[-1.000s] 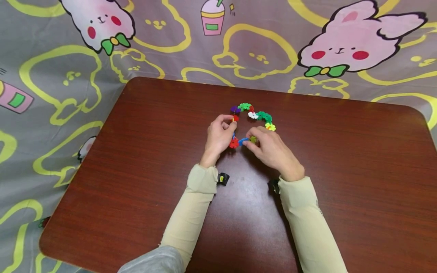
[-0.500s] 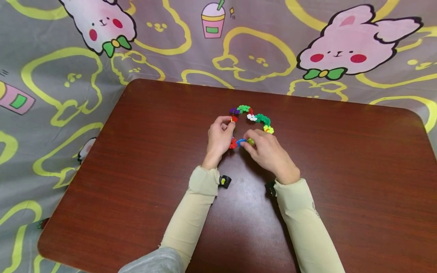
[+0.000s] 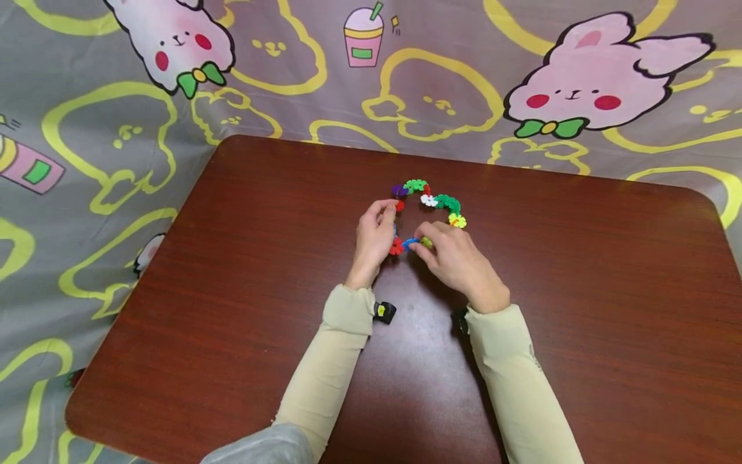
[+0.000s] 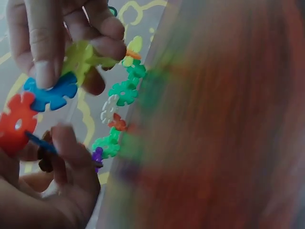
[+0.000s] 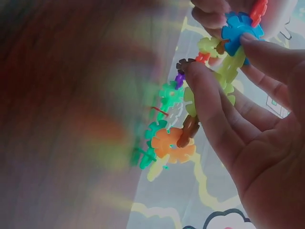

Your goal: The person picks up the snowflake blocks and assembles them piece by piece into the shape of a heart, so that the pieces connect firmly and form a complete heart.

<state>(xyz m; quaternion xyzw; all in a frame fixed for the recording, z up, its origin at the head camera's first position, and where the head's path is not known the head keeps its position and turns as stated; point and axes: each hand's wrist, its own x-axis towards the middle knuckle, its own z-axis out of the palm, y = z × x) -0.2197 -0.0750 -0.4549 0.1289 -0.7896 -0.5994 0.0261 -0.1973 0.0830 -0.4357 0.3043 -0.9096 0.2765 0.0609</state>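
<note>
A chain of interlocking flower-shaped plastic discs curves between both hands above the table. My left hand [image 3: 373,241] grips its left side, near a red disc [image 4: 18,121] and a thin blue disc [image 4: 42,141]; its fingers partly hide the pieces there. With thumb and fingers, my right hand [image 3: 462,261] pinches a blue disc [image 5: 237,32] joined to yellow-green discs [image 4: 81,62]. Beyond the hands the chain runs on through a purple disc [image 3: 399,191], green discs [image 3: 415,186], a white disc [image 3: 429,201], dark green discs [image 3: 447,204] and a yellow disc [image 3: 458,221].
The brown wooden table [image 3: 232,258] has rounded corners. A grey curtain [image 3: 324,96] with cartoon rabbits hangs behind it and along the left. Each wrist carries a small black camera, such as the left one [image 3: 385,312].
Both hands keep their hold on the chain. The right hand has shifted slightly left. The left hand has turned a little, and a yellow bit at its fingertips no longer shows.
</note>
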